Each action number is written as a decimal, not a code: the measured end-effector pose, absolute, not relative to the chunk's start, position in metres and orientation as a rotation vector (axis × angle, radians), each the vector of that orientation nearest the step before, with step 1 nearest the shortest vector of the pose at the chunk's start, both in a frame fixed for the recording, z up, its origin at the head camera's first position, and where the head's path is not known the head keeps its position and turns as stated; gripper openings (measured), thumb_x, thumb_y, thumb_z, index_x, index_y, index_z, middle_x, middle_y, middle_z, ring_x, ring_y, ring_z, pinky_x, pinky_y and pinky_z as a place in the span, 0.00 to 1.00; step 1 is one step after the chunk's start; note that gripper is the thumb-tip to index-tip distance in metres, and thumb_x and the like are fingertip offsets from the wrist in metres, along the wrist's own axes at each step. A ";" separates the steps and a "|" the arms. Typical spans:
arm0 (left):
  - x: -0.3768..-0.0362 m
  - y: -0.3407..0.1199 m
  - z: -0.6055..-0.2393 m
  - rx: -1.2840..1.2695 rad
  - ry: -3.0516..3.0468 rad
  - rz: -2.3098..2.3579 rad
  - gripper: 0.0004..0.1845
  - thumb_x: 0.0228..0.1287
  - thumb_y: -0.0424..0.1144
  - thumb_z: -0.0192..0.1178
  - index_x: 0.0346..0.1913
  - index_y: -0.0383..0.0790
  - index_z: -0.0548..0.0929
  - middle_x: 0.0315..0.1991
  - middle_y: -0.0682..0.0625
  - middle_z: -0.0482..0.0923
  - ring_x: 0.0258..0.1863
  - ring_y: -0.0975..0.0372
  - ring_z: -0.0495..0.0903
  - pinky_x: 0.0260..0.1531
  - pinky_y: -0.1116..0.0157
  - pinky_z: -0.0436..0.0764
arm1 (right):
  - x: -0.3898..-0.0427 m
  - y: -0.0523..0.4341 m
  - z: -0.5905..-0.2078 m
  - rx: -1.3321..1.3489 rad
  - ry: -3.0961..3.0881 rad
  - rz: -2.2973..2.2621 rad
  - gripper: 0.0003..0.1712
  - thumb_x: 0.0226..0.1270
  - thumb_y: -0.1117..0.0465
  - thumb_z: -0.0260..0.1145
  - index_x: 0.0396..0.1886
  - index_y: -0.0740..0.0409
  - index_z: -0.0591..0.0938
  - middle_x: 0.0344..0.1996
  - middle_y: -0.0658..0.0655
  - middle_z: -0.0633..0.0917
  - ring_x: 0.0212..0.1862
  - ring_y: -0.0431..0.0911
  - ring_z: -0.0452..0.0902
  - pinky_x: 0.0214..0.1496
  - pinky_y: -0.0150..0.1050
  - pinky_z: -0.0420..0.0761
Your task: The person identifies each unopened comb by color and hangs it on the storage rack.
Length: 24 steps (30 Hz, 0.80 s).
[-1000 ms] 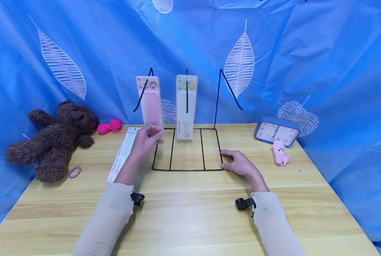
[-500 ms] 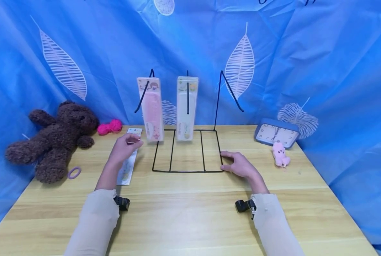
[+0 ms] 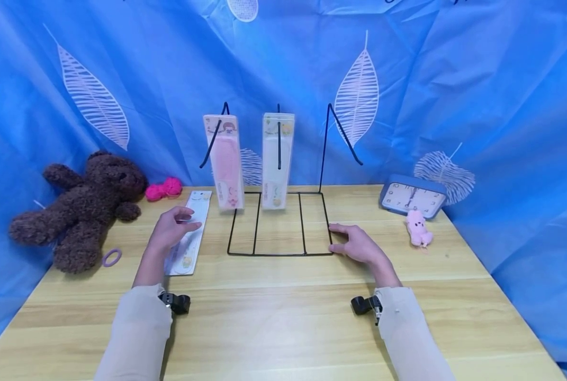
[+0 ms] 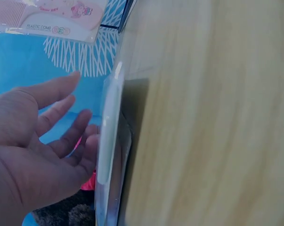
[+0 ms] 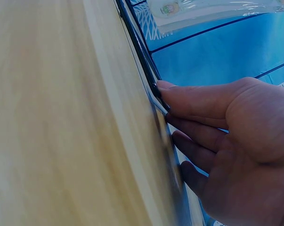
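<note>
A black wire rack [image 3: 278,253] stands at the table's middle back with three hooks. A pink comb pack [image 3: 224,161] hangs on the left hook and a white comb pack [image 3: 277,159] on the middle one; the right hook [image 3: 342,132] is bare. A third comb pack [image 3: 191,233] lies flat left of the rack. My left hand [image 3: 171,228] is over this flat pack with fingers straight [image 4: 61,87], the pack's edge [image 4: 109,141] beside them. My right hand [image 3: 353,242] rests flat on the table, fingertips [image 5: 167,87] against the rack's base wire [image 5: 139,47].
A brown teddy bear [image 3: 80,206], a pink yarn bow [image 3: 163,188] and a purple hair ring [image 3: 111,257] lie at the left. A blue clock [image 3: 411,197] and a small pink plush [image 3: 417,228] sit at the right. Blue curtain hangs behind.
My left hand has left the bottom of the hanging pink comb pack and dropped down-left onto the flat pack on the table. The right hand has stayed put.
</note>
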State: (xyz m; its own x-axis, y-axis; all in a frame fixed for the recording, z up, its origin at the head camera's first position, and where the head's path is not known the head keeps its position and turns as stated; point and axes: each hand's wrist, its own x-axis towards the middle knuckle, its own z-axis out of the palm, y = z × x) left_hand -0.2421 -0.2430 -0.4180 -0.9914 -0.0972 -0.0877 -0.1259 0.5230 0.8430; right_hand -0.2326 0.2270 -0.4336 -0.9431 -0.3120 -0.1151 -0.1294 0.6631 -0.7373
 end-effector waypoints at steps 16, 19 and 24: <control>-0.241 -0.255 -0.422 -0.406 2.773 1.309 0.34 0.63 0.38 0.70 0.69 0.30 0.68 0.61 0.28 0.71 0.55 0.41 0.72 0.55 0.48 0.72 | -0.234 0.229 -0.435 -0.357 2.645 -1.159 0.36 0.66 0.62 0.71 0.72 0.63 0.71 0.73 0.66 0.66 0.76 0.63 0.55 0.76 0.59 0.51; -0.241 -0.257 -0.421 -0.414 2.761 1.317 0.36 0.63 0.38 0.70 0.70 0.30 0.67 0.62 0.27 0.72 0.57 0.40 0.73 0.56 0.48 0.72 | -0.233 0.229 -0.435 -0.356 2.640 -1.162 0.36 0.66 0.63 0.71 0.72 0.63 0.71 0.73 0.66 0.67 0.76 0.63 0.55 0.76 0.58 0.51; -0.243 -0.261 -0.421 -0.426 2.729 1.295 0.38 0.66 0.40 0.67 0.72 0.30 0.63 0.63 0.27 0.70 0.59 0.41 0.72 0.56 0.47 0.72 | -0.233 0.228 -0.435 -0.369 2.644 -1.162 0.36 0.66 0.63 0.71 0.72 0.64 0.71 0.73 0.66 0.67 0.76 0.64 0.55 0.76 0.59 0.51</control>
State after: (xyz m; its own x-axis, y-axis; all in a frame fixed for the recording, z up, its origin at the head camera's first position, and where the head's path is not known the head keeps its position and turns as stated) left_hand -0.2434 -0.2606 -0.4212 -0.9570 -0.2105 -0.1995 -0.2876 0.6014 0.7453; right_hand -0.2331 0.2282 -0.4346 -0.9420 -0.3182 -0.1069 -0.1364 0.6538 -0.7443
